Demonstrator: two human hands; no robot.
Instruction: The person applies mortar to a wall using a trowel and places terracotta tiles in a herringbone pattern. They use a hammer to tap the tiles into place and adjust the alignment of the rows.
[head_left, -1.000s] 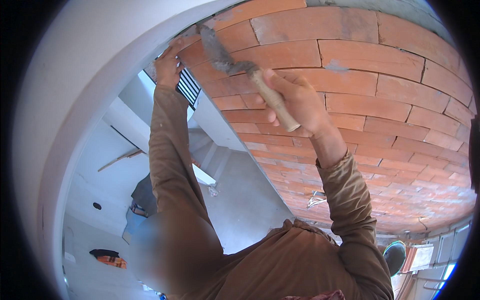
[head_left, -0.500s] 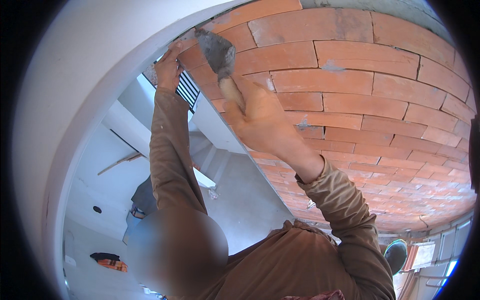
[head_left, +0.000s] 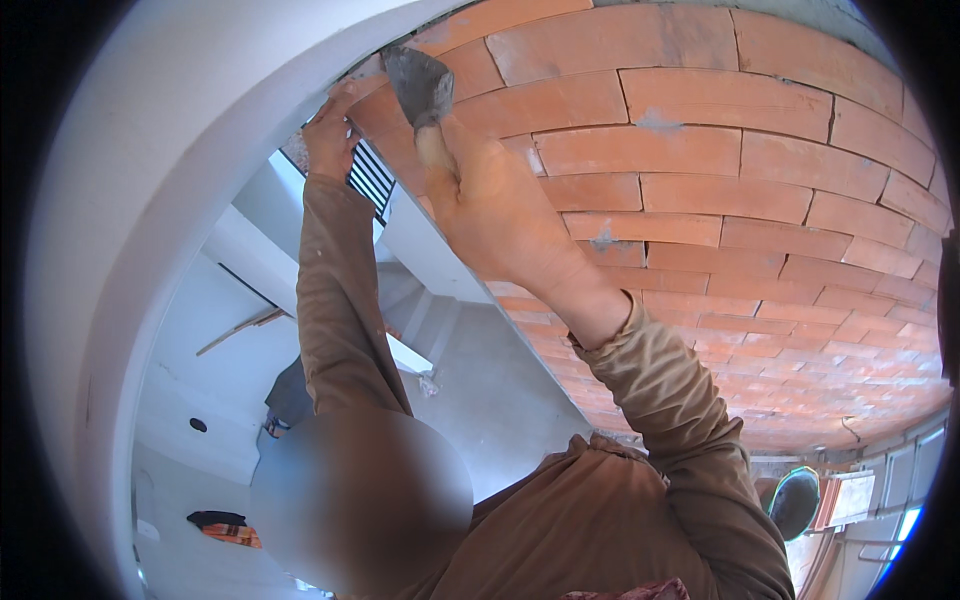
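Note:
My right hand (head_left: 500, 205) is closed round the pale handle of a trowel (head_left: 420, 85), its grey, mortar-smeared blade pointing up. That blade lies against the upper left end of the red brick wall (head_left: 690, 150), by a joint below the white curved edge; I cannot tell whether it presses in. At the wall's left end my left hand (head_left: 330, 135) reaches up, fingers bent round the end of a brick (head_left: 385, 118). Part of those fingers is hidden behind the brick's edge.
A white curved wall edge (head_left: 110, 340) runs along the left and top. Far below lie a grey floor (head_left: 470, 400) and dark railing bars (head_left: 372, 185). At the lower right are a dark round bucket (head_left: 795, 503) and a stack of red slabs (head_left: 835, 500).
The trowel and my right hand have shifted slightly up and left, and the blade has turned a little. My left hand stays at the brick's end.

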